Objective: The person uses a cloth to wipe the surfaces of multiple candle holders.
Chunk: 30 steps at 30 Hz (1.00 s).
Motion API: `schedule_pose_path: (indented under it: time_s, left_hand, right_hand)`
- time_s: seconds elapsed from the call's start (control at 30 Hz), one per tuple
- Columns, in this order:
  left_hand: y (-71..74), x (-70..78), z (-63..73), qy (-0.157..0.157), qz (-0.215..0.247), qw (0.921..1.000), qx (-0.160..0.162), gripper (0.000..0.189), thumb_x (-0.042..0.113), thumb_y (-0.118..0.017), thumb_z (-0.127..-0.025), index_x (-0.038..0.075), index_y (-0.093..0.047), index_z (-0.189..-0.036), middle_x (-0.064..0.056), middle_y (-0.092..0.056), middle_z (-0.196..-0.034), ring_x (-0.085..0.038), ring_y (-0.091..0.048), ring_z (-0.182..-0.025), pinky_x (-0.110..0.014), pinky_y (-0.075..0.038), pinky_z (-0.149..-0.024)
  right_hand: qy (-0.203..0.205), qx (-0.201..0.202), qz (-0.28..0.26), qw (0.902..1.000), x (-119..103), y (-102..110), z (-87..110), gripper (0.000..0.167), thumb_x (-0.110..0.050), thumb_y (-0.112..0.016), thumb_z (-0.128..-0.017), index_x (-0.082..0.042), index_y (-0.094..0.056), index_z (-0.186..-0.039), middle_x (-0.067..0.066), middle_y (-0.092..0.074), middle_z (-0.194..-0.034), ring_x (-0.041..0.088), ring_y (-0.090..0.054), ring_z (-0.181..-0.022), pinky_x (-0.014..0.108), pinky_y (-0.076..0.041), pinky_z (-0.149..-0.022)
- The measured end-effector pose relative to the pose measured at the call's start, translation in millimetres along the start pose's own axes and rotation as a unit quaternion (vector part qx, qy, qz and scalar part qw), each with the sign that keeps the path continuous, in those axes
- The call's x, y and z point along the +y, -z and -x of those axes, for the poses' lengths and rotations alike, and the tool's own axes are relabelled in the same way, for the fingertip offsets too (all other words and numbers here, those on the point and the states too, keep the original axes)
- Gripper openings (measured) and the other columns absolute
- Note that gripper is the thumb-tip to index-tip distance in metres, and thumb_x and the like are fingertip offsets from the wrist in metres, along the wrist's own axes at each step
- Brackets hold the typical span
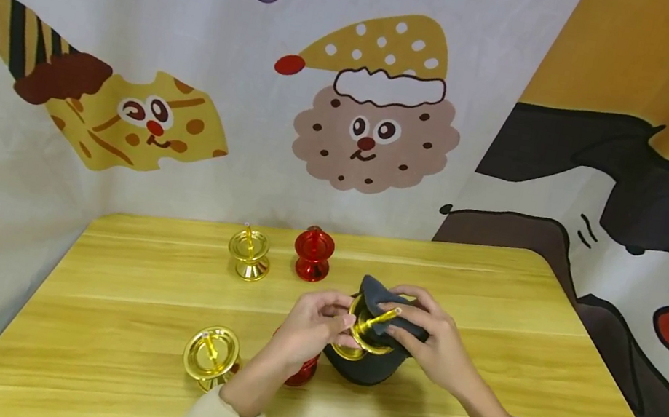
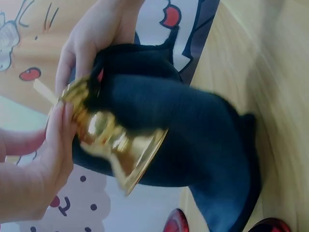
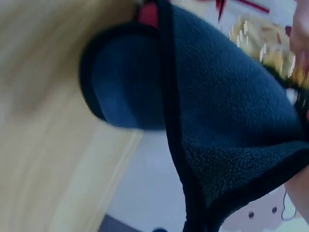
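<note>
A gold candle holder (image 1: 378, 321) with a shallow dish, a thin upright spike and a flared foot is held tilted above the table. My left hand (image 1: 311, 326) grips it with fingers and thumb at the left side. From the right, my right hand (image 1: 435, 336) pinches a dark blue cloth (image 1: 363, 372) against the dish. In the left wrist view the cloth (image 2: 145, 96) drapes over the shiny gold body (image 2: 140, 154) and hangs down toward the table. The cloth (image 3: 231, 96) fills most of the right wrist view, hiding much of the right hand.
Under my left wrist stands a red candle holder (image 1: 303, 373), partly hidden. Another gold one (image 1: 210, 354) is left of my left forearm. At the back are a third gold holder (image 1: 249, 246) and a second red one (image 1: 314, 253). A printed curtain (image 1: 177, 197) hangs behind the wooden table (image 1: 121, 291).
</note>
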State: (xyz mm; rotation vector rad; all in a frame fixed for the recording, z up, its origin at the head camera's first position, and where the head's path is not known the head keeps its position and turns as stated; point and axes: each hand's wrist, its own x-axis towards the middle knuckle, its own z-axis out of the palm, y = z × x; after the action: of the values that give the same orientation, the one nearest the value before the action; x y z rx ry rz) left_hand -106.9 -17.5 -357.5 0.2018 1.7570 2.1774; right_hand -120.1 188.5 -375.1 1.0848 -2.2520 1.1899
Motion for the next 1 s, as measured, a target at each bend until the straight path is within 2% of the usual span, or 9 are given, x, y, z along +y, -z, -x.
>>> schedule_pose_path:
  time_s: [0.07, 0.17, 0.37, 0.5, 0.63, 0.73, 0.8, 0.9, 1.0]
  left_hand:
    - [1.2, 2.3, 0.0, 0.008, -0.008, 0.9997, -0.020, 0.027, -0.008, -0.048, -0.090, -0.019, -0.047, -0.115, -0.018, -0.051, -0.093, -0.017, -0.058, -0.069, -0.028, -0.056, -0.069]
    - [0.1, 4.5, 0.2, 0.015, -0.013, 0.9996, -0.022, 0.028, -0.007, -0.048, -0.090, -0.019, -0.046, -0.116, -0.017, -0.050, -0.093, -0.016, -0.057, -0.069, -0.028, -0.056, -0.070]
    - [-8.9, 2.1, -0.3, -0.005, 0.027, 0.9987, 0.043, 0.022, -0.010, -0.048, -0.089, -0.017, -0.046, -0.110, -0.019, -0.049, -0.092, -0.020, -0.059, -0.076, -0.033, -0.055, -0.072]
    - [-10.1, -0.7, -1.3, -0.006, 0.040, 0.9982, 0.044, 0.025, -0.012, -0.050, -0.087, -0.015, -0.044, -0.111, -0.021, -0.050, -0.096, -0.024, -0.061, -0.079, -0.035, -0.055, -0.074]
    - [-2.6, 1.0, -2.9, 0.015, -0.012, 0.9998, 0.007, 0.024, -0.001, -0.053, -0.090, -0.011, -0.046, -0.111, -0.017, -0.057, -0.091, -0.023, -0.063, -0.077, -0.035, -0.055, -0.074]
    - [2.8, 3.6, -5.9, 0.026, -0.041, 0.9988, -0.001, 0.023, 0.009, -0.051, -0.093, -0.011, -0.051, -0.105, -0.013, -0.059, -0.085, -0.018, -0.061, -0.073, -0.032, -0.055, -0.073]
    - [4.7, 4.4, -8.0, 0.034, -0.037, 0.9987, -0.003, 0.024, 0.009, -0.051, -0.094, -0.013, -0.053, -0.103, -0.011, -0.059, -0.084, -0.015, -0.059, -0.072, -0.031, -0.055, -0.072]
    - [5.4, 4.6, -9.0, 0.040, -0.023, 0.9989, -0.004, 0.022, 0.004, -0.050, -0.093, -0.014, -0.052, -0.107, -0.013, -0.058, -0.086, -0.015, -0.059, -0.069, -0.031, -0.056, -0.070]
    - [3.2, 3.4, -7.2, 0.036, -0.012, 0.9992, 0.009, 0.022, 0.000, -0.050, -0.092, -0.013, -0.049, -0.109, -0.016, -0.056, -0.087, -0.018, -0.060, -0.067, -0.033, -0.056, -0.068]
  right_hand:
    - [0.011, -0.022, -0.001, 0.9997, 7, 5, -1.4, 0.044, 0.016, -0.071, -0.066, -0.004, -0.066, -0.105, 0.019, -0.052, -0.114, 0.024, -0.057, -0.092, 0.019, -0.050, -0.067]
    - [-0.005, -0.030, -0.001, 0.9995, 8, 9, -3.0, 0.043, 0.014, -0.070, -0.069, -0.005, -0.066, -0.107, 0.016, -0.054, -0.115, 0.024, -0.057, -0.094, 0.020, -0.050, -0.065]
    - [-0.101, 0.026, 0.035, 0.9939, -6, -2, -0.3, 0.033, 0.006, -0.070, -0.075, -0.001, -0.065, -0.107, 0.014, -0.054, -0.114, 0.026, -0.058, -0.094, 0.025, -0.054, -0.068]
    - [-0.138, 0.051, 0.032, 0.9886, -13, -6, -0.4, 0.031, 0.005, -0.069, -0.076, 0.001, -0.065, -0.106, 0.016, -0.053, -0.113, 0.028, -0.058, -0.093, 0.025, -0.054, -0.068]
    - [-0.110, 0.038, 0.003, 0.9932, -12, 1, -4.0, 0.032, 0.010, -0.069, -0.074, -0.003, -0.067, -0.103, 0.013, -0.054, -0.114, 0.023, -0.057, -0.095, 0.019, -0.051, -0.073]
    - [-0.071, 0.007, -0.018, 0.9973, -8, 8, -6.8, 0.035, 0.013, -0.068, -0.073, -0.005, -0.068, -0.102, 0.013, -0.054, -0.115, 0.019, -0.055, -0.097, 0.017, -0.049, -0.071]
    - [-0.057, -0.013, -0.025, 0.9980, -6, 12, -8.3, 0.036, 0.014, -0.068, -0.072, -0.006, -0.068, -0.103, 0.013, -0.054, -0.115, 0.018, -0.054, -0.099, 0.019, -0.049, -0.068]
    - [-0.071, -0.037, -0.028, 0.9964, -5, 14, -10.5, 0.035, 0.012, -0.068, -0.074, -0.006, -0.068, -0.104, 0.012, -0.054, -0.116, 0.021, -0.054, -0.100, 0.022, -0.051, -0.069]
    - [-0.115, -0.041, -0.012, 0.9924, -7, 11, -11.4, 0.032, 0.006, -0.069, -0.076, -0.008, -0.067, -0.105, 0.009, -0.056, -0.114, 0.024, -0.055, -0.100, 0.028, -0.052, -0.074]
